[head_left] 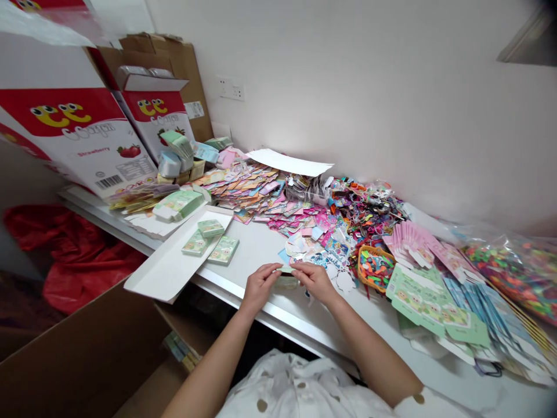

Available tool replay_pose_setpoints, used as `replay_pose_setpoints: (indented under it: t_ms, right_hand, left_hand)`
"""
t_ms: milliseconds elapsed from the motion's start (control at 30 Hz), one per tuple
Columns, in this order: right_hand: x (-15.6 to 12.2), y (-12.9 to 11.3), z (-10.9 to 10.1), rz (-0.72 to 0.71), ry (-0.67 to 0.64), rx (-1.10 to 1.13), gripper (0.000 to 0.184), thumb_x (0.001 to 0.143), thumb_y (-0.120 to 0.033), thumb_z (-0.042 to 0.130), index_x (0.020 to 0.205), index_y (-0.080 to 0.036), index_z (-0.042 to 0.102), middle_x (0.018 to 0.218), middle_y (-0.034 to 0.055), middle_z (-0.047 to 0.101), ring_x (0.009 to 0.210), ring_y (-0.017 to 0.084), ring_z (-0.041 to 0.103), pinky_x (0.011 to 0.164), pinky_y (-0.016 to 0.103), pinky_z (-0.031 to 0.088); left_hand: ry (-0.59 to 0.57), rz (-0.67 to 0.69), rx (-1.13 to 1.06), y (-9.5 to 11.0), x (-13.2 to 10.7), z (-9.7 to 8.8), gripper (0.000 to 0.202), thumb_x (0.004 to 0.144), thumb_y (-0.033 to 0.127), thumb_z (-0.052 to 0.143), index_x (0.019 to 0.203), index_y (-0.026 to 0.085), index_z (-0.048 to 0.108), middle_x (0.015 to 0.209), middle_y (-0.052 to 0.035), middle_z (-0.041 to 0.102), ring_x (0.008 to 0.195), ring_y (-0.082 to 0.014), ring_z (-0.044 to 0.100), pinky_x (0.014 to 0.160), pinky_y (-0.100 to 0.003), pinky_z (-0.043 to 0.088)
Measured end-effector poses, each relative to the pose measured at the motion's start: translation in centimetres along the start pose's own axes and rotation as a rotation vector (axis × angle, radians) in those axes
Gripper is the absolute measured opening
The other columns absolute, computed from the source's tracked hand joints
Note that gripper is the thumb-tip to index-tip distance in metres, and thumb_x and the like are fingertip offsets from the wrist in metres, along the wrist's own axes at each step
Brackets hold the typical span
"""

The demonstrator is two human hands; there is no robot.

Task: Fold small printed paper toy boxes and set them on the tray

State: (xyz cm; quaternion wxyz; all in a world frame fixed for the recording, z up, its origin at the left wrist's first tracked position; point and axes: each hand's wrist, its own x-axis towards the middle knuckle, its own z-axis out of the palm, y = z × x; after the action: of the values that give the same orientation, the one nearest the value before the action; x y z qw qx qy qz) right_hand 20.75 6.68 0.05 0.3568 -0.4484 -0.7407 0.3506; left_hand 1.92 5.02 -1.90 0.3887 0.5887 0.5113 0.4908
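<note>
**Reader:** How much is done, and what is left?

**Describer:** With twelve o'clock taken as straight ahead, three small green boxes [211, 228] are seen at ten o'clock, gathered at the right side of a white cardboard tray [161, 273]. All look closed, so these may be judged done. In the middle, over the front of the white table [256, 244], a pale green box [287, 283] is held and seems to be in progress; whether its top is fully shut cannot be told. Between three and four o'clock, green cartons [435, 307] are fanned out, apparently flat and unmade, so more seems to be left.

**Reader:** What is the grip like?

**Describer:** By the left hand [261, 284], nearly closed, the left end of the held box's top edge is pinched between thumb and fingertips. By the right hand [317, 281], its fingers bent inward, the other end is pinched in the same way. At three o'clock, a yellow basket [360, 268] filled with colourful pieces is left untouched.
</note>
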Motion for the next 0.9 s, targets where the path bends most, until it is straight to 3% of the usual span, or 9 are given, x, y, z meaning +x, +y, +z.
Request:
replay_pose_setpoints:
  t_ms: [200, 433, 533, 767, 900]
  right_hand:
    - [-0.2, 0.2, 0.4, -0.197, 0.047, -0.106, 0.024, 0.087, -0.029, 0.052, 0.104, -0.024, 0.068, 0.096, 0.0058, 0.070, 0.089, 0.019, 0.064, 0.081, 0.034, 0.050]
    - [-0.8, 0.8, 0.1, -0.362, 0.020, -0.300, 0.029, 0.091, -0.027, 0.046, 0.114, -0.023, 0.063, 0.100, 0.0083, 0.067, 0.093, 0.018, 0.063, 0.082, 0.032, 0.052]
    - [-1.3, 1.3, 0.1, -0.437, 0.014, -0.442, 0.033, 0.091, -0.026, 0.045, 0.122, -0.021, 0.057, 0.110, 0.0118, 0.063, 0.101, 0.020, 0.060, 0.083, 0.033, 0.052]
    - [-2.2, 3.1, 1.6, -0.473, 0.132, -0.563, 0.033, 0.089, -0.018, 0.047, 0.120, -0.023, 0.058, 0.115, 0.0132, 0.062, 0.098, 0.022, 0.061, 0.080, 0.036, 0.053]
    - [-2.3, 2.2, 2.1, -0.443, 0.084, -0.481, 0.044, 0.089, -0.013, 0.043, 0.132, -0.022, 0.047, 0.122, 0.0131, 0.057, 0.112, 0.021, 0.055, 0.089, 0.035, 0.050]
  left_hand:
    - [-0.043, 0.105, 0.095, 0.2, 0.1, -0.7, 0.023, 0.079, 0.034, 0.059, 0.093, 0.019, 0.071, 0.096, -0.0068, 0.068, 0.079, -0.0156, 0.064, 0.068, -0.026, 0.052]
    - [0.008, 0.673, 0.500, -1.2, 0.1, -1.6, 0.019, 0.084, 0.022, 0.055, 0.098, 0.024, 0.068, 0.099, -0.0057, 0.070, 0.083, -0.0153, 0.063, 0.073, -0.030, 0.048]
    - [-0.022, 0.790, 0.606, -1.3, 0.1, -1.8, 0.022, 0.084, 0.020, 0.056, 0.103, 0.023, 0.066, 0.103, -0.0070, 0.069, 0.084, -0.0157, 0.062, 0.073, -0.030, 0.047]
    - [0.013, 0.859, 0.629, -1.2, -0.4, -1.7, 0.024, 0.081, 0.015, 0.057, 0.102, 0.025, 0.065, 0.100, -0.0048, 0.069, 0.090, -0.0177, 0.060, 0.078, -0.032, 0.047]
    - [0.016, 0.624, 0.525, -2.3, -1.5, 0.2, 0.027, 0.081, 0.025, 0.059, 0.107, 0.022, 0.060, 0.111, -0.0089, 0.062, 0.108, -0.0216, 0.055, 0.089, -0.037, 0.047]
